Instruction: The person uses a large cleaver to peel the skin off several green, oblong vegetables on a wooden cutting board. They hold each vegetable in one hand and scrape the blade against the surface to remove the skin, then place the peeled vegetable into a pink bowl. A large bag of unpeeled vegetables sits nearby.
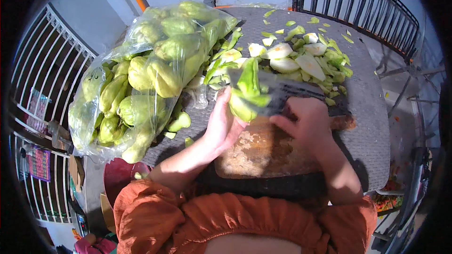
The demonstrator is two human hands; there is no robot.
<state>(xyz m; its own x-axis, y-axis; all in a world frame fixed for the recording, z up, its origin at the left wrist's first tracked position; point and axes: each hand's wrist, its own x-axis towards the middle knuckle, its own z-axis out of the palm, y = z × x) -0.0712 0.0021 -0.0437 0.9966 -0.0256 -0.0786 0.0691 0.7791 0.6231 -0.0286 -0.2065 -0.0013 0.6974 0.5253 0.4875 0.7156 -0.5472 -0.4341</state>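
Note:
My left hand grips a chayote whose bright green peel hangs partly loose. In my right hand is a knife with a broad, motion-blurred blade, which lies against the chayote. Both hands are above a worn wooden cutting board. Beyond them, peeled pale chayote pieces lie among green peelings. A clear plastic bag full of whole chayotes stands left of my left hand.
The grey woven-pattern table has a rounded edge on the right. A black metal rack stands beyond it, and white metal bars are at the left. A dark red basin sits below the table's left edge.

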